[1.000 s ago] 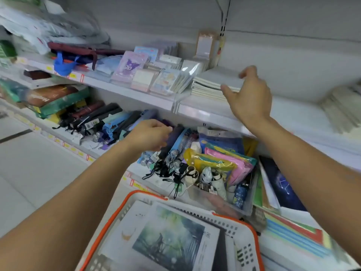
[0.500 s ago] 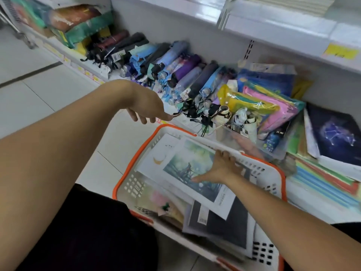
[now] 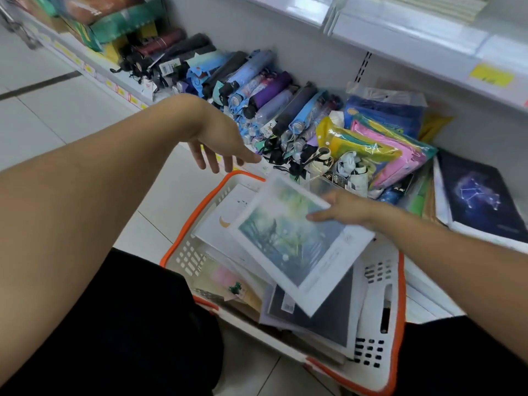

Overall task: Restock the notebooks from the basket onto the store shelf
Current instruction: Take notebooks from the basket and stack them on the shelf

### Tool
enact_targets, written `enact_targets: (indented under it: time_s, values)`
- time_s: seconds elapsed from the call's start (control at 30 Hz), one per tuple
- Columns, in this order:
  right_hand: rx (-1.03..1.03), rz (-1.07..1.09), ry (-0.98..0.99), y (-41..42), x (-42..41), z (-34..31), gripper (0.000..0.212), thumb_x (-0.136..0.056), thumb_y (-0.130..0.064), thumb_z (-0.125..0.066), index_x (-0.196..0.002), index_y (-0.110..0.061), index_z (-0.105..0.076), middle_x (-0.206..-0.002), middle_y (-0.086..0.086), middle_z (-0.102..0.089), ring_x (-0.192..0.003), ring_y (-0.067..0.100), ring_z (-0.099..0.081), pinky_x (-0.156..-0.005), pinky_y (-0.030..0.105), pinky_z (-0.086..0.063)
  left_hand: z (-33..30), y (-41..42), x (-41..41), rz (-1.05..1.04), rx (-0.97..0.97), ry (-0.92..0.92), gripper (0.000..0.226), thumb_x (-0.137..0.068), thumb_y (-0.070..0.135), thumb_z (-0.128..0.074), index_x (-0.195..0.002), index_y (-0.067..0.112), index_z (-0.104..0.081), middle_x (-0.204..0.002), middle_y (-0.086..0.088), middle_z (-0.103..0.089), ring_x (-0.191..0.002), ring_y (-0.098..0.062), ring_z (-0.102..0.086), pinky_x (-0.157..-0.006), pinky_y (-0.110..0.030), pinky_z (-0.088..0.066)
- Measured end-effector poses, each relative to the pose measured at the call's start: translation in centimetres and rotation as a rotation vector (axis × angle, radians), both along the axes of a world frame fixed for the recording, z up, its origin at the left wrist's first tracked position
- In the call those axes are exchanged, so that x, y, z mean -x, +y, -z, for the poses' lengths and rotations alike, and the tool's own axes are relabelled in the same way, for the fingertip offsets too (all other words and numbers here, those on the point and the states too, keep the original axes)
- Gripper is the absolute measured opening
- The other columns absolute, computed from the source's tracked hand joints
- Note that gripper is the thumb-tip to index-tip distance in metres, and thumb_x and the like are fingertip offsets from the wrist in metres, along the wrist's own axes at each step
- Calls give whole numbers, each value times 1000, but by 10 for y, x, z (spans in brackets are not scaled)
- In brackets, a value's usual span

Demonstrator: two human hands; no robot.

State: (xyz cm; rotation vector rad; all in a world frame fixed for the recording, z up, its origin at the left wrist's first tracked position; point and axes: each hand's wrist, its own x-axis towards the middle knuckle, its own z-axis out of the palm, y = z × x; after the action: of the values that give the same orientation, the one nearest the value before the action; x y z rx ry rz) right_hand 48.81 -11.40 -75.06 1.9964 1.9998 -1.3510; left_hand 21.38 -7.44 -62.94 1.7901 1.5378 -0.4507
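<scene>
My right hand (image 3: 347, 210) pinches the landscape-cover notebook (image 3: 297, 241) by its far edge, tilted above the orange-rimmed basket (image 3: 395, 324); my left hand (image 3: 220, 144) hangs released beside the rim.

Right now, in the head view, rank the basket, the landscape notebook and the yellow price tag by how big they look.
1. basket
2. landscape notebook
3. yellow price tag, smallest, though it is farther away.

My right grip (image 3: 347, 210) pinches the landscape-cover notebook (image 3: 297, 241), tilted above the basket (image 3: 395, 284). Left grip (image 3: 220, 144) hovers relaxed over the basket's far corner.
</scene>
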Motion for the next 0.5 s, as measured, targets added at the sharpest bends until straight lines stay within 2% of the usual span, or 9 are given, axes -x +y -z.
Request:
enact_targets:
  time_s: [0.07, 0.17, 0.23, 0.27, 0.33, 0.4, 0.47, 0.5]
  values:
    - [-42, 118, 270, 3, -7, -42, 17, -84, -26, -75, -100, -28, -67, -102, 4, -75, -91, 23, -70, -85, 37, -57, -4, -2, 2, -35, 46, 35, 74, -82, 73, -44, -113, 11, -67, -110, -5, -72, -103, -24, -67, -94, -44, -53]
    - [-63, 392, 779, 0, -15, -87, 29, -86, -16, -67, -115, -17, -67, -106, 9, -75, -90, 26, -73, -75, 41, -61, -8, -8, 2, -60, 150, 51, 94, -69, 87, -36, -108, 8, -70, -103, -6, -75, -101, -25, -68, -95, -45, -53]
    - [-70, 515, 989, -3, -12, -96, 39, -88, -16, -64, -126, -9, -62, -108, 10, -75, -93, 25, -73, -76, 39, -61, -6, -13, -2, -61, 189, -105, 99, -63, 93, -37, -115, 14, -67, -110, -4, -73, -104, -24, -68, -97, -45, -51]
    - [-53, 563, 1051, -3, -8, -94, 48, -86, -18, -65, -132, -6, -58, -115, 13, -72, -101, 27, -71, -83, 43, -60, -5, -16, -5, -80, 193, -252, 95, -63, 91, -43, -118, 17, -66, -115, -4, -72, -106, -24, -67, -98, -45, -50]
    - [20, 618, 1115, -2, 2, -86, 59, -86, -24, -65, -140, -5, -51, -130, 18, -63, -120, 34, -61, -96, 52, -53, -7, -19, -12, -217, 206, -590, 73, -68, 69, -66, -118, 17, -64, -116, -7, -71, -106, -25, -68, -95, -43, -53]
    - [120, 645, 1097, -3, 9, -71, 57, -95, -40, -54, -141, -7, -51, -129, 16, -63, -120, 33, -60, -94, 50, -54, -11, -16, -18, -424, 218, -785, 45, -76, 36, -70, -112, 10, -63, -103, -10, -75, -90, -24, -73, -77, -38, -61]
    - [232, 669, 876, -11, 6, -43, 70, -96, -63, -37, -138, -10, -52, -122, 15, -63, -111, 34, -62, -87, 50, -57, -14, -14, -22, -515, 121, -742, 29, -87, 19, -64, -112, 6, -61, -96, -11, -75, -79, -24, -74, -63, -35, -61]
    - [285, 670, 656, -22, 2, -27, 76, -93, -70, -35, -140, -12, -49, -128, 16, -59, -115, 36, -59, -87, 51, -57, -14, -13, -23, -515, 40, -662, 29, -91, 17, -63, -117, 5, -58, -100, -11, -74, -81, -24, -73, -64, -36, -61]
